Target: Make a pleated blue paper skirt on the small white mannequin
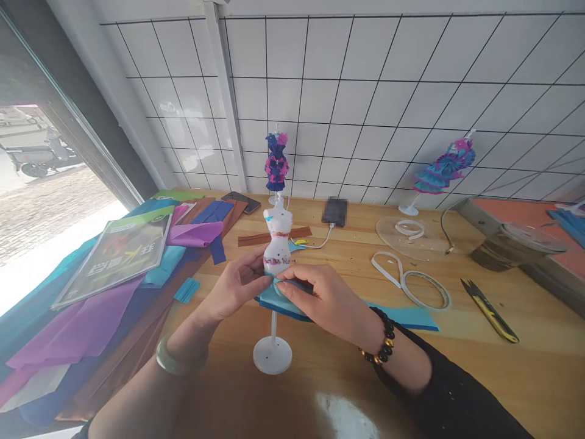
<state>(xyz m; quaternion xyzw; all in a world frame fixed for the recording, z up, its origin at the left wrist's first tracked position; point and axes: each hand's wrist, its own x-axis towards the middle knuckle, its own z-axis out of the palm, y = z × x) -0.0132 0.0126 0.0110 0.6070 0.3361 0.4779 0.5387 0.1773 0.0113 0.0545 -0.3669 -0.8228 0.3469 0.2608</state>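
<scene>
Head: hands (322, 297) w/ poss. crepe matl. (274, 299) on curvy form (278, 245)

Likely a craft wkshop: wooden worktable (484, 372) w/ coloured sheets (82, 335), snips (491, 312) & mini dress forms (278, 241), 2 clothed, by white tiled wall (320, 55); window (59, 201) on L, street-lvl, w/ vehicle (50, 155) outside.

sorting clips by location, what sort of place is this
Probably a small craft workspace or studio: a miniature white dress form with blue material at its lower end, a pile of coloured sheets, and two dressed figures near the tiled wall.
</scene>
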